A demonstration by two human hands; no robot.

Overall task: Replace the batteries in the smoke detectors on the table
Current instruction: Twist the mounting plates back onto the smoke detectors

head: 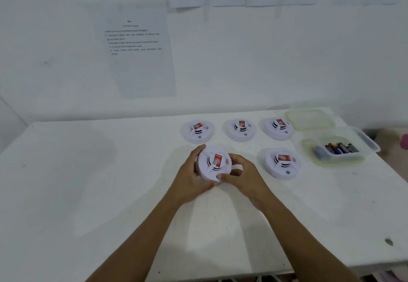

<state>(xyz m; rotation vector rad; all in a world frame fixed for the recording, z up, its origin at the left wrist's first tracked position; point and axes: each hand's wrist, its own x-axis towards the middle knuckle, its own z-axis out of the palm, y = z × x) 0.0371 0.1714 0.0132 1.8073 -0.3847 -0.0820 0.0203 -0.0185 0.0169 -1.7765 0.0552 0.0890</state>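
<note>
Both hands hold one round white smoke detector with a red label, tilted up just above the white table. My left hand curls round its left rim. My right hand grips its right and lower edge, thumb on the front. Four more white detectors lie face up: three in a back row, and one to the right of my hands. A clear plastic box at the right holds several batteries.
The box's greenish lid lies behind it near the wall. Printed paper sheets hang on the white wall behind the table. The table's right edge runs close beside the battery box.
</note>
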